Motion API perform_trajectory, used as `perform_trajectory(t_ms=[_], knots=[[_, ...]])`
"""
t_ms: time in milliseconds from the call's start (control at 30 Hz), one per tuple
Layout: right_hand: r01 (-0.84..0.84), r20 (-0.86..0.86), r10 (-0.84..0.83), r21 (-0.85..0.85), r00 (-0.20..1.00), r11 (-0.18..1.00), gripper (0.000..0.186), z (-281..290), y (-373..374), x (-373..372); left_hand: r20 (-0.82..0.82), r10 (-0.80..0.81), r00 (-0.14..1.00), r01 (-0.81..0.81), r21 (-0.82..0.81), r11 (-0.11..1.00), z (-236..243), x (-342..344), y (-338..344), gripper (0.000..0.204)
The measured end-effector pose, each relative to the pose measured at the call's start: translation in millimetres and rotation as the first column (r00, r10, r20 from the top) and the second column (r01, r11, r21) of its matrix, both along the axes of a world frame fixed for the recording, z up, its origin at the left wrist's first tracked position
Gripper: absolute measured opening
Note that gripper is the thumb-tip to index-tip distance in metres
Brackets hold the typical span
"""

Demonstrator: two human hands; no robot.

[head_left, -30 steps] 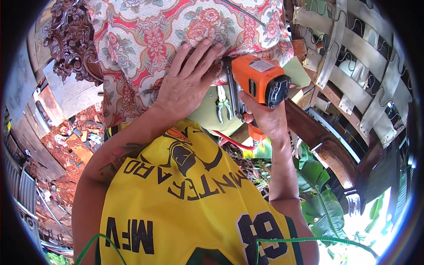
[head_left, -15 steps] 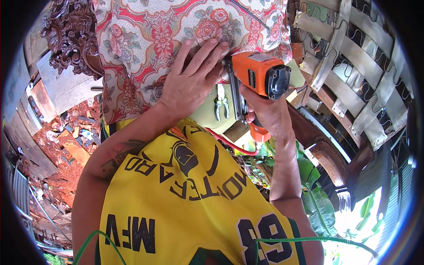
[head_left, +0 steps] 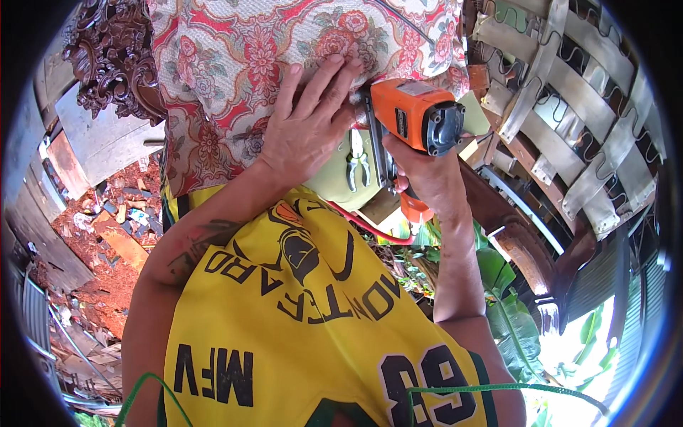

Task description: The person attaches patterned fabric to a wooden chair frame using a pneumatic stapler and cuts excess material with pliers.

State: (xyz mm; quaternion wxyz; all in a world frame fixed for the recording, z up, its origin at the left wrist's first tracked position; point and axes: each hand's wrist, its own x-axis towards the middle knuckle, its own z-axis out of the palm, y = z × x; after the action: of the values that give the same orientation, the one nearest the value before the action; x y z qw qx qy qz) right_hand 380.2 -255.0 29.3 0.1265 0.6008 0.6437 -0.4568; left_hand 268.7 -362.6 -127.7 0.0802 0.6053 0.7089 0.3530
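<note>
The orange tool is sitting at the floral cloth's edge, the right hand's fingers clamping its handle. The left hand is lying on the cloth, fingers slightly apart. Pliers are lying beside the tool on the green surface; a red hose is curving nearby; a strapped frame is crowding the right; scraps are littering the red ground.

Lettering, number on yellow jersey; label on nailer.

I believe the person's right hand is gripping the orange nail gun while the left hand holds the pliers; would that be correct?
Not quite: the head view shows the left hand spread on the floral fabric, while the pliers lie on the pale green surface. The right hand is indeed gripping the orange nail gun.
</note>
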Motion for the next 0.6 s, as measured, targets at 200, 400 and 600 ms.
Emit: perform_trajectory(t_ms=[200,400,600], knots=[[0.185,-0.041,-0.184,0.000,0.982,0.983,0.033,2,-12,22,-0.011,-0.087,0.996,0.086,-0.055,0.995,0,-4,2,0.038],[0.101,-0.072,-0.088,0.211,0.994,0.972,0.033,18,-82,98,-0.037,-0.180,0.983,0.176,-0.106,0.979,13,-10,3,0.051],[0.354,-0.095,-0.352,0.011,0.931,0.935,0.032,27,-134,121,-0.264,-0.268,0.926,0.217,-0.207,0.954,20,-2,10,0.060]])
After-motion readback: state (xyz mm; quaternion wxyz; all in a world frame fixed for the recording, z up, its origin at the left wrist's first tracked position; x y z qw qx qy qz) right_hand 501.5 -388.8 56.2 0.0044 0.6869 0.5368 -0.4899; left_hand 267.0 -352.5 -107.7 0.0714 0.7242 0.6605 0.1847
